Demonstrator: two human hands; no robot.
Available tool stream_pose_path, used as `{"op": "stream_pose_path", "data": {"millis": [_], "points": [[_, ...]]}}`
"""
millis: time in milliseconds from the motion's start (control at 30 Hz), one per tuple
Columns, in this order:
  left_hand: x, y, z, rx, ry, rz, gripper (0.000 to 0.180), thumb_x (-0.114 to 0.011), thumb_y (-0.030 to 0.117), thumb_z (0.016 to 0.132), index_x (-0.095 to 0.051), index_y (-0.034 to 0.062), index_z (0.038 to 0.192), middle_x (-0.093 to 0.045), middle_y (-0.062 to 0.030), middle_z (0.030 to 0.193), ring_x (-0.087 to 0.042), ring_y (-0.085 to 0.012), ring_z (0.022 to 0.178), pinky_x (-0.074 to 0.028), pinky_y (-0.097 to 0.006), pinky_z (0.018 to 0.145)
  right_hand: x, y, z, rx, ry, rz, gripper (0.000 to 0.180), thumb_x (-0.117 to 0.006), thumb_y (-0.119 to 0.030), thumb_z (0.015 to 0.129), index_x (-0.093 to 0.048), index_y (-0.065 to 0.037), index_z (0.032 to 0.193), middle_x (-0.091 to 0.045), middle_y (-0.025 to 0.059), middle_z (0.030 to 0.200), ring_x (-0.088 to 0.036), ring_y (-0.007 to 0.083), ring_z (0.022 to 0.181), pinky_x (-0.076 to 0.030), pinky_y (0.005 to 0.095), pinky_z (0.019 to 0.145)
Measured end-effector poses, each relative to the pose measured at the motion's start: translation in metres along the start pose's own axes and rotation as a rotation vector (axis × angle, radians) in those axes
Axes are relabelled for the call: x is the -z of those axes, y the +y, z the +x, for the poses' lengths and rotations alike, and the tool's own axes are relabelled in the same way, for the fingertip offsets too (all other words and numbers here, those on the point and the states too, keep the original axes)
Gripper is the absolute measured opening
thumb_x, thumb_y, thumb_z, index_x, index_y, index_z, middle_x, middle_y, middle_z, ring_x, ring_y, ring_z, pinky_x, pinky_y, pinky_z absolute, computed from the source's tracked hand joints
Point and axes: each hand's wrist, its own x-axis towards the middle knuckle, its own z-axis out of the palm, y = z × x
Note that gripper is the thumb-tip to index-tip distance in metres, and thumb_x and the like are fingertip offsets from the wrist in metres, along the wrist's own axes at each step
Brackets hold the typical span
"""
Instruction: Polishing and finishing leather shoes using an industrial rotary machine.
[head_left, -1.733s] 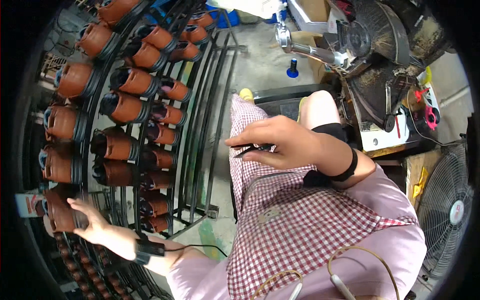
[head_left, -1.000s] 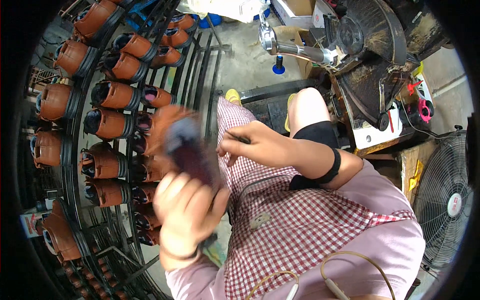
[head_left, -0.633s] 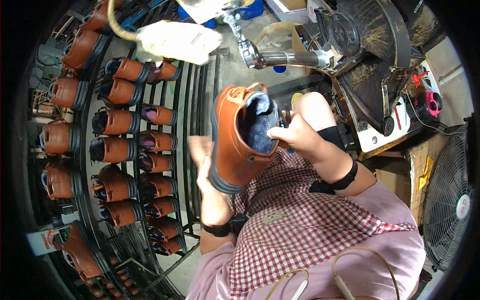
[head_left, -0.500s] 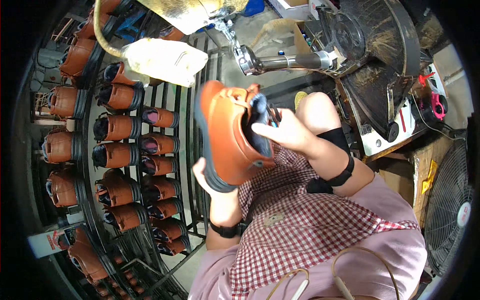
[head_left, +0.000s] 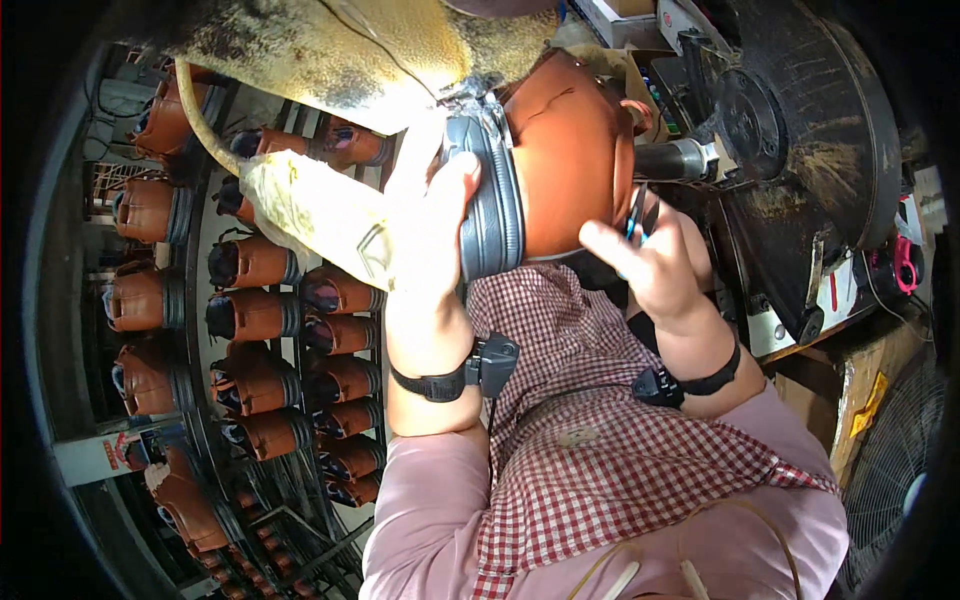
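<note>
An orange-brown leather shoe (head_left: 570, 160) with a dark blue-grey sole (head_left: 490, 200) is held up on its side below the stained machine head (head_left: 330, 55). My left hand (head_left: 430, 215) grips it from the sole side, thumb pressed on the sole's edge; bright light washes out part of this hand. Small snips (head_left: 638, 215) with dark blades and a bit of blue sit in my right hand (head_left: 660, 270), beside the shoe's upper. The shoe covers most of the metal machine arm (head_left: 672, 160), and whether the two touch cannot be seen.
Racks at left carry several similar shoes (head_left: 255, 312). A pale wrapped piece on a bent tube (head_left: 315, 210) hangs beside my left hand. A large dark wheel-like machine part (head_left: 800, 130) stands at right, with a fan (head_left: 890, 480) and a cardboard box (head_left: 850, 400) below it.
The shoe has moved up and right, toward the machine head, and turned so its sole faces left. My left hand rose with it. My right hand has come away from the shoe's opening.
</note>
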Motion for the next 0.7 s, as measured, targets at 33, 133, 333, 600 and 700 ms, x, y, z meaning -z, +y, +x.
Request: {"op": "stream_pose_path", "data": {"millis": [33, 133, 333, 600, 700], "points": [[0.001, -0.004, 0.0, -0.004, 0.0, 0.005, 0.044, -0.041, 0.022, 0.097, -0.049, -0.0044, 0.132, -0.051, -0.0115, 0.134, -0.046, -0.0193, 0.123, -0.032, -0.033, 0.107, 0.001, 0.007, -0.003, 0.024, 0.007, -0.009, 0.02, -0.072, -0.004, 0.081, -0.062, 0.003, 0.098, -0.067, 0.0041, 0.091, -0.059, 0.0072, 0.081, -0.047, 0.0223, 0.073], [-0.001, -0.009, -0.003, -0.027, 0.036, -0.033, 0.044, -0.041, 0.022, 0.097, -0.049, -0.0038, 0.132, -0.052, -0.0113, 0.132, -0.047, -0.0195, 0.122, -0.033, -0.033, 0.106, 0.005, 0.007, -0.004, 0.068, 0.0, -0.045, 0.021, -0.073, -0.004, 0.081, -0.062, 0.002, 0.097, -0.067, 0.0032, 0.089, -0.059, 0.0063, 0.079, -0.047, 0.0209, 0.071], [-0.003, -0.011, 0.001, 0.038, -0.006, -0.189, 0.047, -0.044, 0.027, 0.096, -0.049, -0.0016, 0.133, -0.056, -0.0102, 0.127, -0.052, -0.019, 0.117, -0.036, -0.033, 0.105, 0.009, 0.01, -0.008, 0.118, 0.019, -0.113, 0.013, -0.073, -0.002, 0.081, -0.061, -0.001, 0.087, -0.064, 0.0003, 0.08, -0.056, 0.0047, 0.072, -0.045, 0.02, 0.066], [0.008, -0.029, 0.013, 0.078, -0.049, -0.314, 0.043, -0.042, 0.027, 0.095, -0.05, 0.002, 0.129, -0.057, -0.0095, 0.12, -0.055, -0.0176, 0.11, -0.041, -0.032, 0.099, 0.011, 0.008, 0.005, 0.162, 0.095, -0.14, 0.014, -0.073, -0.005, 0.082, -0.059, 0.0, 0.083, -0.06, -0.0012, 0.076, -0.052, 0.004, 0.07, -0.044, 0.0211, 0.064], [0.014, -0.034, 0.025, 0.07, -0.084, -0.223, 0.039, -0.043, 0.027, 0.095, -0.054, 0.0018, 0.123, -0.06, -0.0076, 0.114, -0.058, -0.0163, 0.105, -0.044, -0.032, 0.094, 0.018, -0.002, 0.007, 0.137, 0.042, -0.223, 0.018, -0.067, -0.002, 0.085, -0.059, 0.003, 0.1, -0.063, 0.0029, 0.091, -0.056, 0.0079, 0.084, -0.045, 0.0244, 0.076]]}}
